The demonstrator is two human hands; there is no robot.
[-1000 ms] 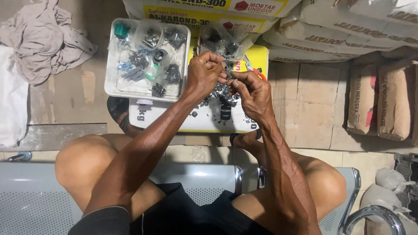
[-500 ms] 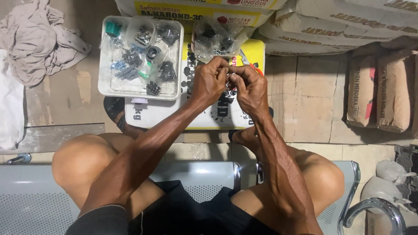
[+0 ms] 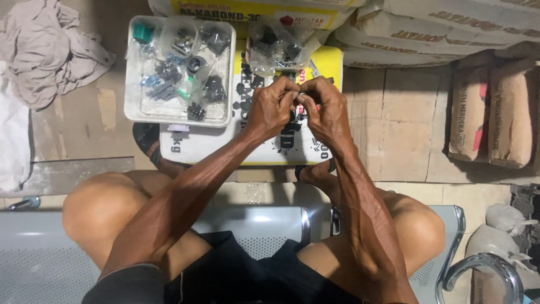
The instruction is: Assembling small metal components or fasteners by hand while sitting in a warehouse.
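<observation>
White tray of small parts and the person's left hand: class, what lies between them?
In the head view, between the white tray and the left hand lies only the white and yellow sack, strewn with small dark parts.

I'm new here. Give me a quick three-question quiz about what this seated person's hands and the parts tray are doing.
1. True or false: the left hand and right hand meet fingertip to fingertip.
2. Where is the white tray relative to the hands? A) on the person's left B) on the person's right
3. What does the tray hold?

Key: 1 true. 2 A. 3 small dark parts, some in clear bags.
</observation>
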